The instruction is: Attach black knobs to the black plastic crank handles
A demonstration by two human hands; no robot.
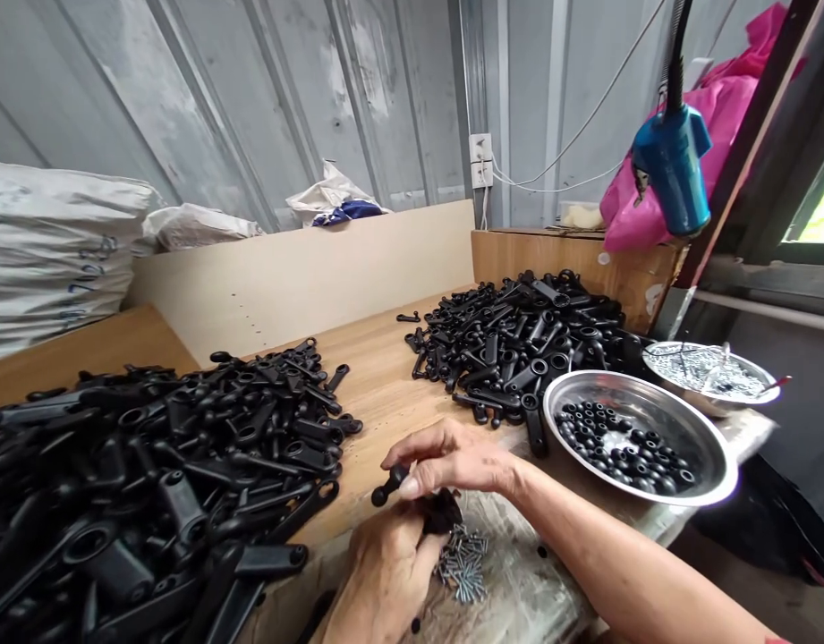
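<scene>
My right hand [452, 461] is closed, thumb and fingers pinching a small black crank handle [383, 494] with a rounded knob end. Just below it, my left hand [388, 559] is curled over the bench, its fingers largely hidden. Dark black pieces [444, 512] show between its thumb and fingers; their exact shape is unclear. Beside the left thumb lies a small heap of silver screws [466, 563] on the plastic-covered bench edge [519, 581].
Black crank handles form a large pile at left [183, 447] and another pile at back right [519, 331]. A steel bowl [713, 447] holds round black knobs; behind it stands a bowl of screws [707, 368]. A blue power screwdriver [673, 170] hangs at upper right.
</scene>
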